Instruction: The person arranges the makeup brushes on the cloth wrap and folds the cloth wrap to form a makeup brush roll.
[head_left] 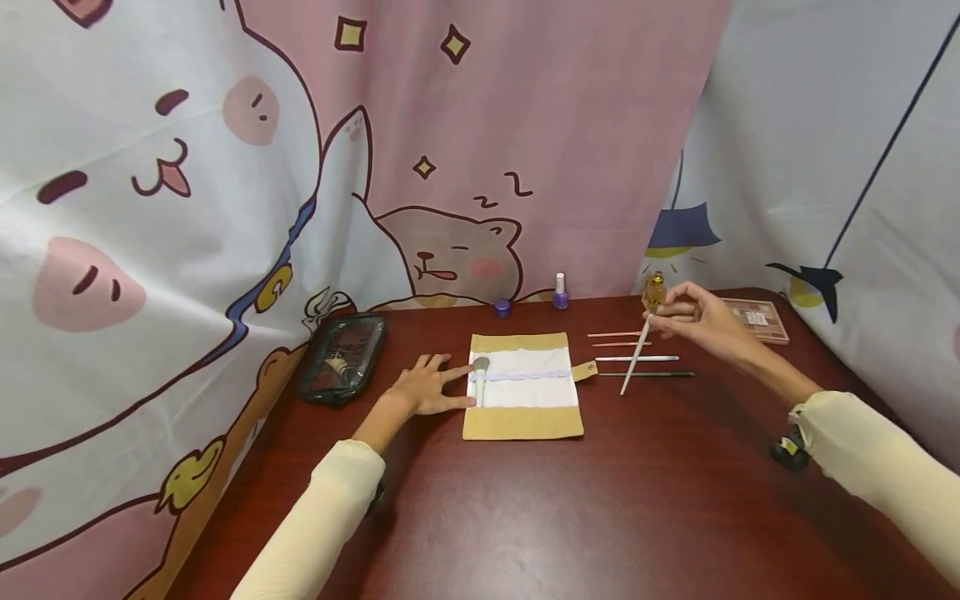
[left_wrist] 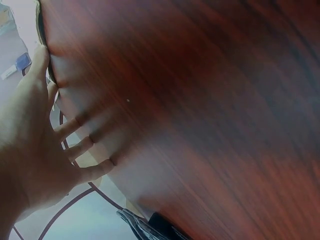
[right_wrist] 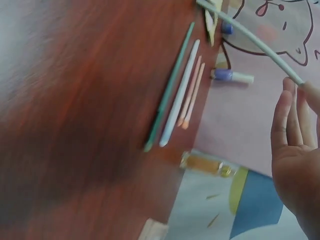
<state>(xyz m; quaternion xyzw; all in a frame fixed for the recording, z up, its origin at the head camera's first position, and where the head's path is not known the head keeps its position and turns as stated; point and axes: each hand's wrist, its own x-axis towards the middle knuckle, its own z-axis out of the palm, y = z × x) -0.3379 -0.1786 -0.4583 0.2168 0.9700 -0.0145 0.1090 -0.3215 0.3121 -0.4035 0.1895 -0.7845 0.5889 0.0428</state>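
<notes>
An unfolded tan and white fabric brush roll [head_left: 525, 423] lies on the table, with a lavender band across it. At its left end a makeup brush [head_left: 481, 367] sits upright under the band. My left hand [head_left: 423, 387] rests at the roll's left edge, fingers spread, with thumb and forefinger touching it. To the right, my right hand [head_left: 697, 318] pinches one end of a slim white stick [head_left: 635, 358], its other end slanting down above the table. Below it lie a white pencil-like stick [head_left: 645, 358], a dark green one [head_left: 660, 374] and two thin pink ones [right_wrist: 190, 95].
A black-rimmed tray with a clear cover [head_left: 371, 329] stands at left. Along the back are a purple jar [head_left: 502, 308], a purple nail polish bottle [head_left: 560, 296] and an amber bottle [head_left: 654, 292]. A palette [head_left: 761, 321] lies at the back right, before the curtain.
</notes>
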